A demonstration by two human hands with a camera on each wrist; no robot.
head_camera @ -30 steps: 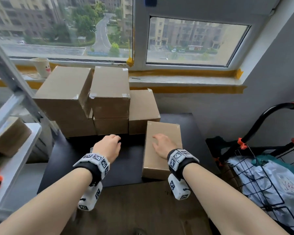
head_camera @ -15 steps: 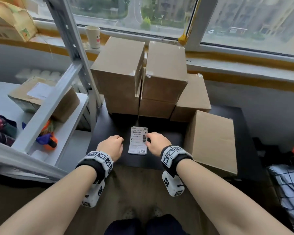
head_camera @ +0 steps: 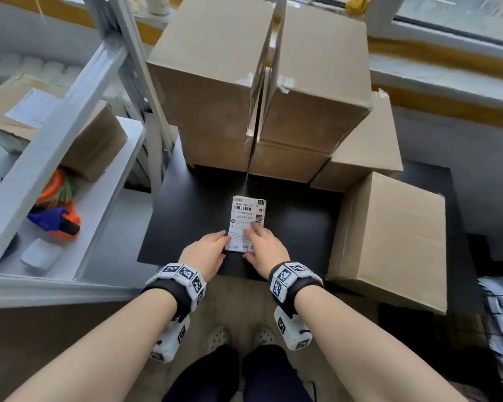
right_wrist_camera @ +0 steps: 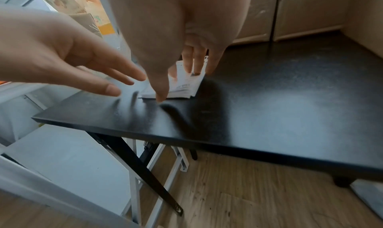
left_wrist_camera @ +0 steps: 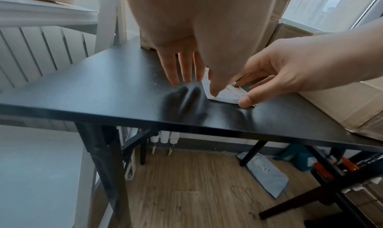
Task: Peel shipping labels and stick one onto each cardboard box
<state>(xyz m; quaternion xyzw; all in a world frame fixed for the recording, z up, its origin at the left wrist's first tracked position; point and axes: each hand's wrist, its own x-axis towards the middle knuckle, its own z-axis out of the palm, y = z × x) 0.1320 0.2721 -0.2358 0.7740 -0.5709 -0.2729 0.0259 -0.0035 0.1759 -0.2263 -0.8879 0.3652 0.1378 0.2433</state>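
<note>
Black table [head_camera: 192, 216], boxes [head_camera: 389, 236] behind. My right hand [head_camera: 263, 248] pins labels [head_camera: 246, 220] with straight fingers; left hand [head_camera: 205, 252] open beside. Risk: lifting several sheets, stack sliding.

Black table [head_camera: 192, 216]; grey metal shelf [head_camera: 70, 117] left, orange-purple object [head_camera: 55, 216] on it; wood floor [left_wrist_camera: 196, 190].

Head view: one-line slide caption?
Both hands, left hand and right hand, on label stack before unlabelled cardboard boxes.
</note>
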